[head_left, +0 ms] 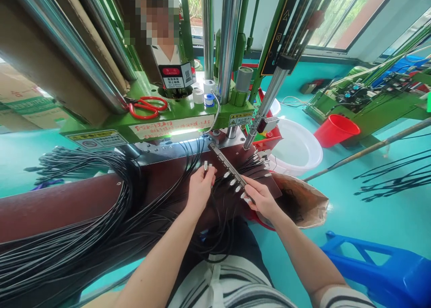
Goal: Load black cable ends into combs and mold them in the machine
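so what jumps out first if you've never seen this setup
The thick sheaf of black cables sweeps across the lower left. At centre, the left hand pinches silver-tipped plugs while the right hand holds the near end of a metal bar lined with more. Behind them stands the green machine, red scissors lying on it.

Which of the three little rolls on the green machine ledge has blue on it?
The front roll, closest to the steel column. It has a blue band; the roll left of it and the one behind are plain white.
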A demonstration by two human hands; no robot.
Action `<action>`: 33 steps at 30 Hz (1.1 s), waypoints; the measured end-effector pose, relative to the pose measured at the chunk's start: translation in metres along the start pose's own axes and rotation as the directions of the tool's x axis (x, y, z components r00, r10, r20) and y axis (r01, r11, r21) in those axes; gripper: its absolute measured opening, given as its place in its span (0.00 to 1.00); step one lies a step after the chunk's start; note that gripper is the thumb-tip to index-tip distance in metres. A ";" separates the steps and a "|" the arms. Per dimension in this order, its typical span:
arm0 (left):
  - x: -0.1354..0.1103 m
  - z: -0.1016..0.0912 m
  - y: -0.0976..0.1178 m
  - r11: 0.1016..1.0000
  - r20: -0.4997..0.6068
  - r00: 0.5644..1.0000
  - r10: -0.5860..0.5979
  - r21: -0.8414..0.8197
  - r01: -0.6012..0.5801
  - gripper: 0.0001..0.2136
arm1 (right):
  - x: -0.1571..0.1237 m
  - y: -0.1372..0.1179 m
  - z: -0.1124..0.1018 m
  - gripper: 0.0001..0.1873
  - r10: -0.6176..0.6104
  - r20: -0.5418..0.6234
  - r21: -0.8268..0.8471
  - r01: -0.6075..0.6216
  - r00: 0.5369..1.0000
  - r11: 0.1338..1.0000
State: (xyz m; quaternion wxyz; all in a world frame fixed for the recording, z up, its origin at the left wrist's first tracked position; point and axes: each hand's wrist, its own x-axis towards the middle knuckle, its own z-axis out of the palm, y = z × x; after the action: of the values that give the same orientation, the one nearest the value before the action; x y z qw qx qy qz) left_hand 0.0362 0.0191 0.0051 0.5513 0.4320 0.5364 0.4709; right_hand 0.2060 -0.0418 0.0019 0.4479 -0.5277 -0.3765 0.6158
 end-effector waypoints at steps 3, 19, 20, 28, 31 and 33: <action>0.001 -0.003 0.002 0.977 0.179 0.972 -0.154 -0.120 0.177 0.14 | 0.000 -0.001 -0.001 0.26 -0.008 0.030 -0.024 0.008 1.000 1.000; 0.005 -0.010 0.004 0.983 0.214 0.963 -0.166 -0.043 0.180 0.16 | 0.002 0.002 0.001 0.26 -0.083 0.152 -0.323 0.129 0.985 0.938; 0.005 -0.010 0.002 0.991 0.190 0.973 -0.130 -0.008 0.134 0.16 | 0.002 0.002 0.001 0.26 -0.086 0.157 -0.331 0.134 0.984 0.934; 0.008 -0.012 0.004 0.998 0.133 0.991 -0.033 0.052 0.026 0.20 | 0.001 -0.001 0.000 0.28 -0.015 0.051 -0.157 0.023 0.999 0.987; 0.007 -0.014 0.010 0.983 0.257 0.953 -0.160 -0.044 0.177 0.20 | 0.002 -0.002 -0.004 0.27 -0.010 0.064 -0.137 0.019 0.998 0.990; 0.006 -0.015 0.013 0.970 0.341 0.918 -0.201 -0.060 0.234 0.21 | 0.002 -0.003 -0.006 0.26 -0.004 0.088 -0.132 0.016 0.996 0.991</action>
State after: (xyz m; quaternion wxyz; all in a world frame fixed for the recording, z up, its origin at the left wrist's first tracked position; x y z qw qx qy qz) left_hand 0.0203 0.0265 0.0157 0.7037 0.4148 0.4561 0.3532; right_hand 0.2123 -0.0387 0.0027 0.3979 -0.5272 -0.4385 0.6095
